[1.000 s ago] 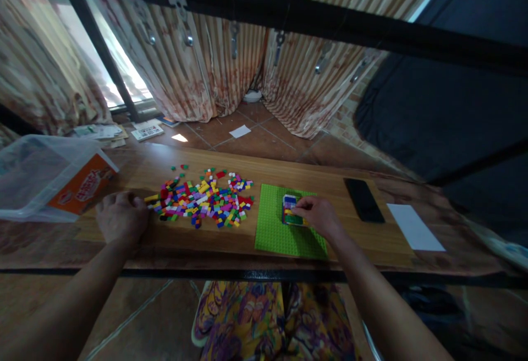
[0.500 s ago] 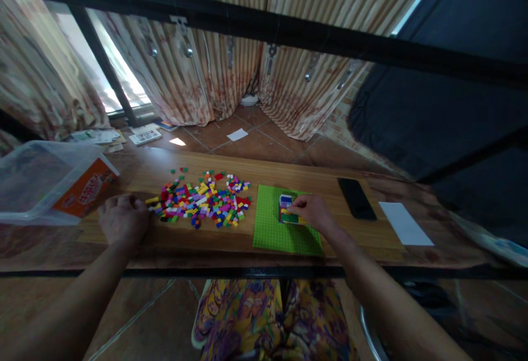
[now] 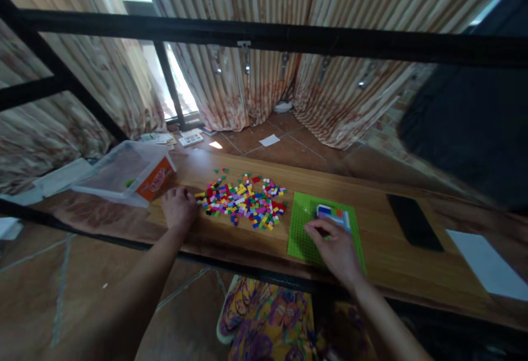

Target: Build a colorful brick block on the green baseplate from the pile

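the person's right hand (image 3: 336,245) hangs over the green studded baseplate (image 3: 297,223), palm down, thumb and forefinger tips drawn close to each other; i can't tell from here whether a toy brick is pinched between them. just beyond those knuckles, on the baseplate, sits the small brick build (image 3: 336,213), blue, white, orange and pale blue on the parts i can see, the rest hidden by the hand. the left hand (image 3: 179,208) rests on the wooden tabletop (image 3: 247,245), fingers loosely curled, and i can't tell whether it grips anything. it lies just beside the scattered loose bricks (image 3: 243,202), between them and the clear plastic tub (image 3: 109,171) with its orange label. right of the baseplate lie a black phone (image 3: 414,220) and a white sheet of paper (image 3: 490,262).
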{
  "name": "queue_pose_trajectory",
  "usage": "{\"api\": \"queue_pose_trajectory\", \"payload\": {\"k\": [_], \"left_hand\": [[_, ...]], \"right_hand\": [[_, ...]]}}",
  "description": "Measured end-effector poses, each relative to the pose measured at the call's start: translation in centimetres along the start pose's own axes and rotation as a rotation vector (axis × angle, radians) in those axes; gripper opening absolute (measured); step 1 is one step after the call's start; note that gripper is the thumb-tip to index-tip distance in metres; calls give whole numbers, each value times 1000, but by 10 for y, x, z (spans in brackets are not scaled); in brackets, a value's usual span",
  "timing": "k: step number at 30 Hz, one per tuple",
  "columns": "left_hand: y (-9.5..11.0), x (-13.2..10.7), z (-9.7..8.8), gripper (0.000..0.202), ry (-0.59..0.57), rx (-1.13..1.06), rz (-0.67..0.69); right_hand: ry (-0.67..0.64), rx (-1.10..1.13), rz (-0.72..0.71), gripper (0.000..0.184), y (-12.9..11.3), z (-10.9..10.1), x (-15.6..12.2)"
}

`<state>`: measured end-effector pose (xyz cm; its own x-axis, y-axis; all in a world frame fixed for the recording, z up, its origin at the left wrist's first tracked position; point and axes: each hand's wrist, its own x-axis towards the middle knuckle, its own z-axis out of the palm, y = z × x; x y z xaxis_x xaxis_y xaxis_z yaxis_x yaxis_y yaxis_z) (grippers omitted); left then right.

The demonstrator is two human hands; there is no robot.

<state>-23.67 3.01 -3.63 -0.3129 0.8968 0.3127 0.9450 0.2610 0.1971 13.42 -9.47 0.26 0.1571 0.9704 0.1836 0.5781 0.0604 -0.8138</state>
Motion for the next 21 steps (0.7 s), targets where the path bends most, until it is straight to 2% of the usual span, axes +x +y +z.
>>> {"api": "queue_pose_trajectory", "payload": {"k": [4, 8, 11, 15, 21], "left_hand": [[-2, -1, 3, 32, 28, -29, -16], [-3, -2, 5, 32, 43, -41, -23], [-3, -3, 5, 32, 40, -35, -25], [-3, -3, 5, 32, 49, -36, -19], [-4, -3, 6, 30, 53, -50, -29]], "right_hand": [[-181, 30, -97, 23, -19, 40, -13], [-236, 23, -150, 20, -30, 66, -6], [-215, -16, -207, 19, -37, 79, 15], [-199, -156, -326, 22, -45, 101, 57], [-273, -435, -475, 23, -58, 139, 111]]}}
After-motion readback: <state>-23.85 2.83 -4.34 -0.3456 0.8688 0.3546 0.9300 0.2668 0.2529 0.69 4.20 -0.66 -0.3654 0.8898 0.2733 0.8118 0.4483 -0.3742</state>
